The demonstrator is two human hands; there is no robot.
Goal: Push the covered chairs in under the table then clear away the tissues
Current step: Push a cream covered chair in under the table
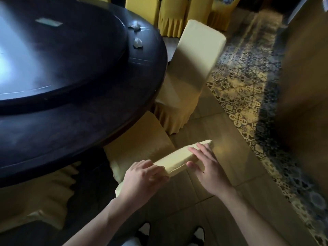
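Observation:
A chair in a pale yellow cover (177, 157) stands right below me, its seat partly under the dark round table (88, 125). My left hand (143, 178) grips the near end of the chair's top rail. My right hand (204, 166) holds the rail further along, fingers over the top and thumb on the side facing me. A second covered chair (193, 61) stands to the right of the table, its seat tucked under the rim. Two crumpled white tissues lie on the table: one tissue (138, 42) near the right rim, the other tissue (135, 25) just behind it.
A raised round turntable (58, 50) fills the middle of the table, with a flat pale packet (48, 22) on it. More yellow-covered chairs (170, 15) stand at the back. Plain tiles run beside the chairs, a patterned tile border (246, 96) lies to the right. My shoes (143, 231) show below.

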